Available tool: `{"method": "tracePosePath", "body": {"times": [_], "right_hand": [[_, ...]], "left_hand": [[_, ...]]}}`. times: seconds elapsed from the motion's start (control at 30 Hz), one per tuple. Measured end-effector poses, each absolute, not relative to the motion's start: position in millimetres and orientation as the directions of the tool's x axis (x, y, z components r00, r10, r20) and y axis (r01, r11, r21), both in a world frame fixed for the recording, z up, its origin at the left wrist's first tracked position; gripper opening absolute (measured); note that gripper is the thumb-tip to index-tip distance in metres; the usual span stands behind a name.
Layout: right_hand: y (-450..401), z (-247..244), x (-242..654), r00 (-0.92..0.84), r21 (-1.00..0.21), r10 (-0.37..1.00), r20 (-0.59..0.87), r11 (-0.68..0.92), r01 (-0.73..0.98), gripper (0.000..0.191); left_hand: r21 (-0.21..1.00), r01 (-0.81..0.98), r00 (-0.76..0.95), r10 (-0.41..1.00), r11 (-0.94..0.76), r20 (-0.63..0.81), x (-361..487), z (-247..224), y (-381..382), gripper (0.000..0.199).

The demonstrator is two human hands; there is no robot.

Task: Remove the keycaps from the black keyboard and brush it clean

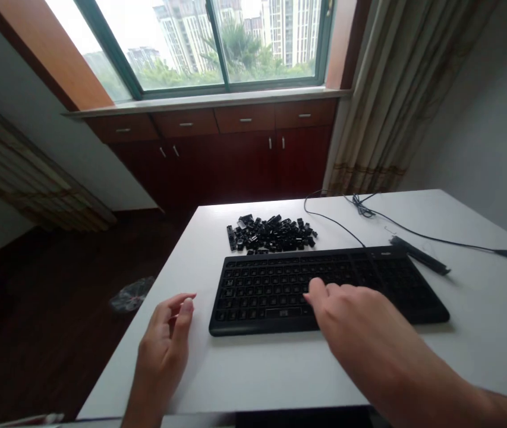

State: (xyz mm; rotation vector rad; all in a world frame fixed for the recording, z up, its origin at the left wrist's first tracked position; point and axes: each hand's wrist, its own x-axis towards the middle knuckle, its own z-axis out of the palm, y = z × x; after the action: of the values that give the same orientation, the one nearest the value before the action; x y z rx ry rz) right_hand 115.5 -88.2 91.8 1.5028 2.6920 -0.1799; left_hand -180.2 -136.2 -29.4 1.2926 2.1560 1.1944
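Note:
A black keyboard [257, 288] lies flat on the white table, its rows showing bare key sockets without caps. My right hand [346, 309] is over the middle of the keyboard, fingers curled down and pressed together. Whatever its fingertips hold, if anything, is hidden behind the hand. Left of the keyboard, my left hand [166, 339] rests by the table edge, loosely curved, with a small gap between thumb and forefinger and nothing visible in it. Behind the keyboard sits a heap of loose black keycaps [275, 235].
A black cable [422, 236] runs from the keyboard's back across the white table [262, 374] to the right. One long black plastic piece [427, 257] lies at the keyboard's back right corner. On the floor at left is a clear plastic bag [132, 294]. Cabinets [235, 160] stand beyond.

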Motion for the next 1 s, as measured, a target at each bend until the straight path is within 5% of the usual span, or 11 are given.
{"method": "tracePosePath", "body": {"times": [0.1,0.17,0.27,0.33,0.43,0.53,0.6,0.67,0.73,0.9,1.0], "right_hand": [[-96,77,124,-0.711,-0.377,0.696,0.102,0.689,0.619,0.02],[-94,66,136,-0.657,-0.499,0.745,0.113,0.614,0.611,0.026],[-90,55,169,-0.317,-0.304,0.938,0.139,0.345,0.888,0.034],[-90,54,195,-0.179,-0.167,0.947,0.266,0.228,0.959,0.037],[-91,55,227,-0.222,-0.275,0.899,0.378,0.338,0.9,0.035],[-86,49,250,-0.37,-0.509,0.906,0.204,0.421,0.751,0.033],[-77,44,265,-0.333,-0.494,0.931,0.146,0.36,0.791,0.038],[-68,43,280,-0.149,-0.374,0.943,0.297,0.259,0.891,0.042],[-63,48,291,-0.03,-0.407,0.926,0.375,0.194,0.893,0.042],[-64,66,284,-0.243,-0.886,0.969,-0.05,0.07,0.458,0.038],[-60,64,274,-0.465,-0.952,0.862,-0.201,-0.059,0.301,0.042]], "left_hand": [[0.74,0.639,-0.488,0.854,0.208,0.181,-176,-30,-136,0.051],[0.714,0.671,-0.482,0.85,0.201,0.214,-169,-31,-136,0.05],[0.679,0.724,-0.4,0.875,0.12,0.272,-151,-31,-135,0.048],[0.631,0.775,-0.309,0.895,0.042,0.321,-139,-33,-134,0.047],[0.506,0.863,-0.21,0.893,-0.022,0.397,-127,-35,-131,0.052],[0.405,0.914,-0.155,0.889,-0.037,0.431,-124,-38,-129,0.057],[0.392,0.919,-0.141,0.894,-0.041,0.425,-125,-39,-129,0.057],[0.393,0.919,-0.137,0.899,-0.042,0.417,-127,-39,-129,0.056],[0.39,0.92,-0.133,0.901,-0.042,0.413,-128,-39,-129,0.056],[0.385,0.922,-0.128,0.896,-0.05,0.425,-129,-40,-128,0.055],[0.388,0.921,-0.136,0.895,-0.044,0.426,-129,-41,-127,0.055]]}}
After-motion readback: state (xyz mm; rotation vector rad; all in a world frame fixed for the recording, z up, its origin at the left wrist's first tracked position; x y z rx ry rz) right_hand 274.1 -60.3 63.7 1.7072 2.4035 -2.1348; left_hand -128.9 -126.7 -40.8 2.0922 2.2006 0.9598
